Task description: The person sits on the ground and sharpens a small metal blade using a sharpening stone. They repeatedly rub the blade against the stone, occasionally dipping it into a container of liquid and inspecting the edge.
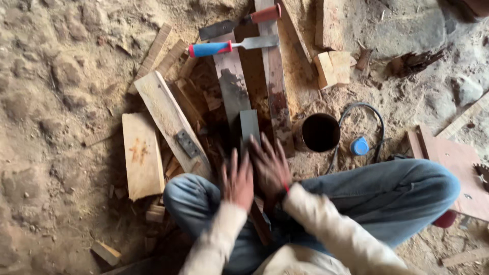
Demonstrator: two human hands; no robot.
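Centre of the frame: I've got both hands together just above my knees, over a narrow grey slab [249, 126] that lies flat on dark planks.
Left hand [237, 179]: fingers spread and straight, blurred with motion; I can't tell if the palm touches anything, and it grips nothing that I can see.
Right hand [271, 165]: fingers fanned wide, tips just at the near end of the grey slab; nothing closed in it.
Grey slab: sits just above the fingertips, long side running up the frame, between a pale board [170, 119] on the left and a round dark tin [320, 132] on the right.
How it should handle: I judge it stiff, dense and heavy for its size, with a smooth face that could slip under dusty fingers; likely brittle if dropped.
Where to take it: by the two long edges near the close end, thumb one side, fingers the other, kept level.
Upper middle: a blue-handled chisel [224, 47] lies across the planks, a red-handled tool [242, 23] above it.
Right of the tin: a black cable [378, 125] loops round a small blue cap [359, 146].
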